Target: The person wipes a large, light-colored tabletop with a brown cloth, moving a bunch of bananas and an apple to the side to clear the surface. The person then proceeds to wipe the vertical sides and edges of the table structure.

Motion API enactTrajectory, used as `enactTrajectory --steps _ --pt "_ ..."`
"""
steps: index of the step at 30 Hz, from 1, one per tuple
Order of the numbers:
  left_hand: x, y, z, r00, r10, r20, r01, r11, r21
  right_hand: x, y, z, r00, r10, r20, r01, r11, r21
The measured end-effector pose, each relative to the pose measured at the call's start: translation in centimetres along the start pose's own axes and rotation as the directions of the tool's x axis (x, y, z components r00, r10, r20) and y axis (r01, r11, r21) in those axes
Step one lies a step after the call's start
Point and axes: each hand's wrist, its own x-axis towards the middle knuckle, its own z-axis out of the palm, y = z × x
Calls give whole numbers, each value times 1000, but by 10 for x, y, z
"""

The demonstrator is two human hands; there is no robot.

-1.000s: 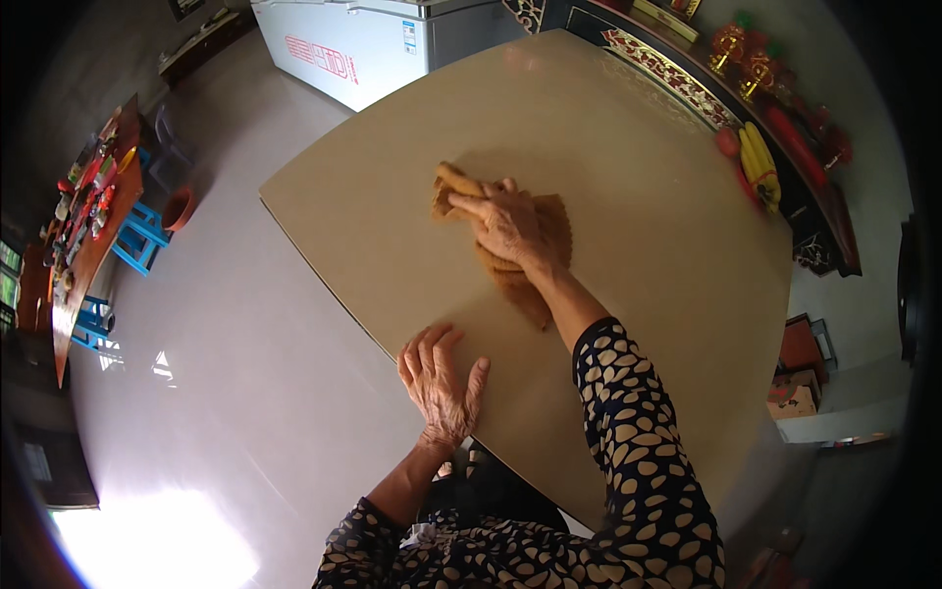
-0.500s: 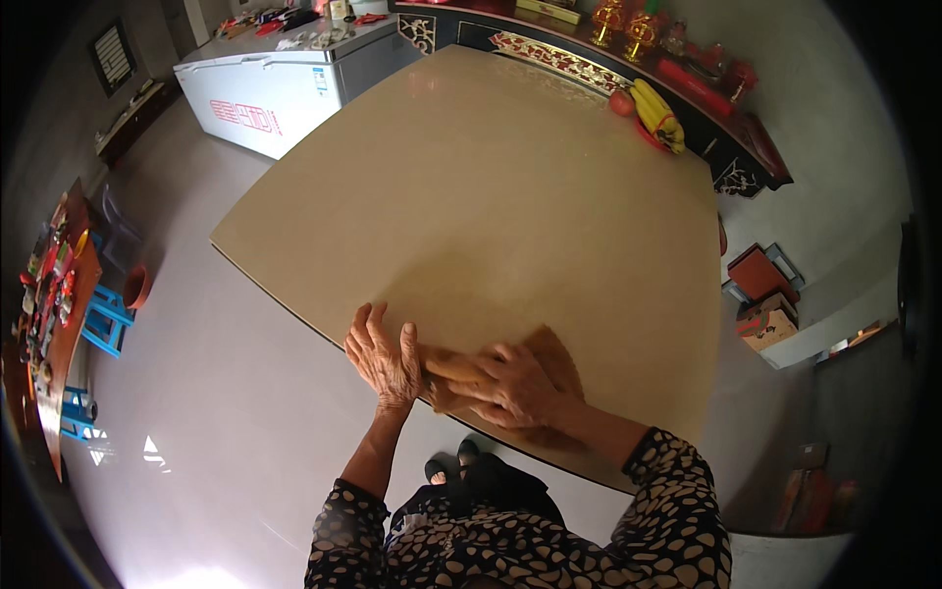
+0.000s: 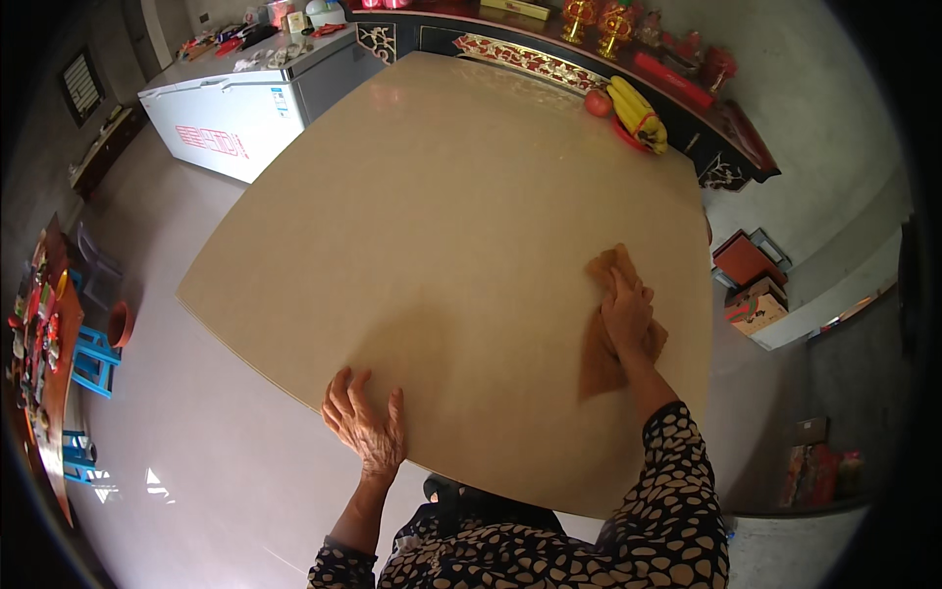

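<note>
Shifted since the earlier frame: right hand point(image 3: 628, 316) and soft brown fabric cloth point(image 3: 600, 365), from beside the left hand point(image 3: 363, 427) to the right side of the broad tan smooth-topped table point(image 3: 432, 196). Cloth gripped at its narrowed middle, long axis running near to far, smaller end pointing away from the person. Left palm rests at the near edge, fingers spread, holding nothing.

The table point(image 3: 442, 226) is plain tan, the cloth point(image 3: 601, 367) at three o'clock brown. The sleeve point(image 3: 677, 476) at four — black, spotted cream. Between one and two, yellow bananas point(image 3: 633, 110) and a red apple point(image 3: 598, 102). The panel point(image 3: 530, 57) near one: gold on red. The freezer point(image 3: 226, 116) at ten — white front, red print.
</note>
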Motion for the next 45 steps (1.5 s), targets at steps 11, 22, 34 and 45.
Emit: enactTrajectory --steps 11,22,34,45 --pt "8 8 -6 998 -33 45 32 999 20 136 -87 46 950 233 208 -226 973 -55" --pt "11 11 -11 994 -68 82 66 998 25 177 -230 90 974 -112 195 91 989 113" --pt "11 10 -10 995 -84 45 86 996 -29 119 -365 90 821 -555 134 508 817 273" --pt "6 10 -7 995 -95 14 95 993 -64 -6 -425 46 408 -898 -167 786 252 564"
